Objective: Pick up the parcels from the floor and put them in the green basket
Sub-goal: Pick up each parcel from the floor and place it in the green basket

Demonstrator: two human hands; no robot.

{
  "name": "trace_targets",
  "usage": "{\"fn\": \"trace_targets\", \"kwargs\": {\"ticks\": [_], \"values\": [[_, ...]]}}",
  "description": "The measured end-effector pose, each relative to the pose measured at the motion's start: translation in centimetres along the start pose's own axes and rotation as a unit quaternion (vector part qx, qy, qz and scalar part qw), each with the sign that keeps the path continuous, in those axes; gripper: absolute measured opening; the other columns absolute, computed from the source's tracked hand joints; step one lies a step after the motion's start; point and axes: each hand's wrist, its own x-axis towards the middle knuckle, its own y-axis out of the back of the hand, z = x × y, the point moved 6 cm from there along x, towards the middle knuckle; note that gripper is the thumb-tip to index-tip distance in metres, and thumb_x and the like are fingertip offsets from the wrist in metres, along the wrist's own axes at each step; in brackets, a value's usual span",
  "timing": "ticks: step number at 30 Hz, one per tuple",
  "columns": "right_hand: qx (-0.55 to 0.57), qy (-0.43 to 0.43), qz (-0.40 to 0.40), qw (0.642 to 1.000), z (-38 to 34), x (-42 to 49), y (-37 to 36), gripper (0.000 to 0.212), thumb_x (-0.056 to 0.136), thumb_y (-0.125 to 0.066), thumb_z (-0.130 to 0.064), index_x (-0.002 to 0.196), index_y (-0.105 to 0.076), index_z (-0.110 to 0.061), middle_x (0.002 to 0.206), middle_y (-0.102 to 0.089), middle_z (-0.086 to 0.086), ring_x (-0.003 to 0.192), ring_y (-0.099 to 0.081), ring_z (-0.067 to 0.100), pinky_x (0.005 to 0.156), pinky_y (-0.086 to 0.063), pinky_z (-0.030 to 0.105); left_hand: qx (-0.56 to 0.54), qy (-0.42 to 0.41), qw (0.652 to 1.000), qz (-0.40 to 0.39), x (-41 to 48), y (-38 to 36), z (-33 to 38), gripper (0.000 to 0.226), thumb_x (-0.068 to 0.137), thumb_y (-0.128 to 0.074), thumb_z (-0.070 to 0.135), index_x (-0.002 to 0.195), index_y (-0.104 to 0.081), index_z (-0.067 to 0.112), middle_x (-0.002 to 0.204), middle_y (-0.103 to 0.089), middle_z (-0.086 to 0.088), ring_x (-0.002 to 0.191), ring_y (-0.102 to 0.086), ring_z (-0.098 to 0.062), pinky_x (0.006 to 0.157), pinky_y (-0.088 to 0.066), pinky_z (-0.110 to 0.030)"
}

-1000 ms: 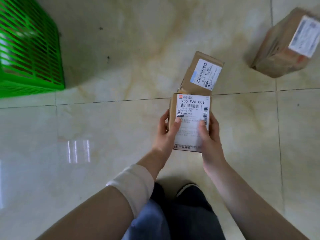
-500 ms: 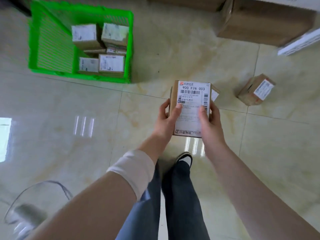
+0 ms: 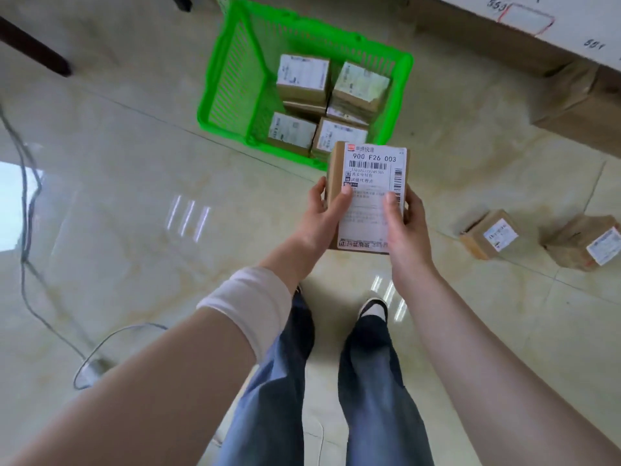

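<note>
Floor (image 3: 134, 213): glossy cream tile; grey cable (image 3: 23, 257) far left of green basket (image 3: 232, 79). Basket holds four parcels (image 3: 302, 79). Held parcel (image 3: 369, 169): above the basket's near rim, left hand (image 3: 319, 220) and right hand (image 3: 408, 230) in firm grip on its sides. Two loose parcels (image 3: 490, 235) lie on tile right of the basket.

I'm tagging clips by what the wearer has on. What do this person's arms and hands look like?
A white cloth band wraps the left forearm, with bare arm showing on either side of it. The right forearm is bare, no sleeve in view. Left grip and right grip wear no gloves; no watch or ring shows.
</note>
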Motion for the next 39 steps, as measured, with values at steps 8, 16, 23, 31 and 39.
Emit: {"fn": "trace_targets", "kwargs": {"ticks": [8, 16, 23, 31, 39], "values": [[0.002, -0.005, -0.017, 1.0, -3.8, 2.2, -7.9, 0.04, 0.091, -0.054, -0.029, 0.129, -0.045, -0.019, 0.123, -0.06, 0.011, 0.09, -0.064, 0.014, 0.061, -0.053, 0.013, -0.025, 0.012, 0.999, 0.029, 2.2, 5.4, 6.5, 0.055, 0.094, -0.046, 0.023, 0.143, -0.022, 0.013, 0.138, -0.048, -0.019, 0.105, -0.054, -0.019, 0.068, -0.054, -0.016], [-0.021, 0.01, -0.055, 0.998, -8.4, 6.0, -12.8, 0.025, 0.091, -0.053, -0.026, 0.116, -0.048, -0.027, 0.11, -0.061, 0.0, 0.089, -0.062, 0.005, 0.067, -0.053, 0.012, -0.043, 0.007, 0.997, 0.062, 7.9, 8.7, 12.6, 0.064, 0.09, -0.051, 0.034, 0.145, -0.022, 0.016, 0.137, -0.05, -0.014, 0.103, -0.057, -0.019, 0.092, -0.049, -0.033], [-0.02, -0.024, -0.054, 0.998, -9.2, 11.2, -17.9, 0.042, 0.09, -0.055, -0.027, 0.131, -0.047, -0.024, 0.126, -0.06, 0.003, 0.104, -0.064, 0.013, 0.077, -0.056, 0.023, -0.018, 0.024, 0.999, 0.04, 14.8, 12.3, 15.7, 0.064, 0.088, -0.055, 0.035, 0.143, -0.027, 0.019, 0.134, -0.052, -0.01, 0.103, -0.059, -0.018, 0.091, -0.049, -0.03], [0.028, -0.123, -0.099, 0.987, -5.7, 16.1, -22.0, 0.04, 0.092, -0.051, -0.033, 0.13, -0.048, -0.022, 0.121, -0.065, 0.006, 0.108, -0.064, 0.023, 0.087, -0.055, 0.043, 0.064, 0.05, 0.997, -0.002, 22.0, 14.7, 16.2, 0.073, 0.081, -0.061, 0.043, 0.143, -0.03, 0.021, 0.133, -0.052, -0.011, 0.118, -0.056, -0.024, 0.1, -0.047, -0.04], [0.016, -0.12, -0.122, 0.985, 0.6, 25.3, -22.4, 0.031, 0.09, -0.05, -0.025, 0.12, -0.053, -0.028, 0.115, -0.067, -0.006, 0.103, -0.065, 0.009, 0.079, -0.056, 0.023, 0.138, 0.054, 0.989, -0.012, 32.3, 14.6, 11.4, 0.078, 0.072, -0.061, 0.048, 0.139, -0.038, 0.015, 0.132, -0.057, -0.008, 0.117, -0.057, -0.021, 0.103, -0.045, -0.042]]}}
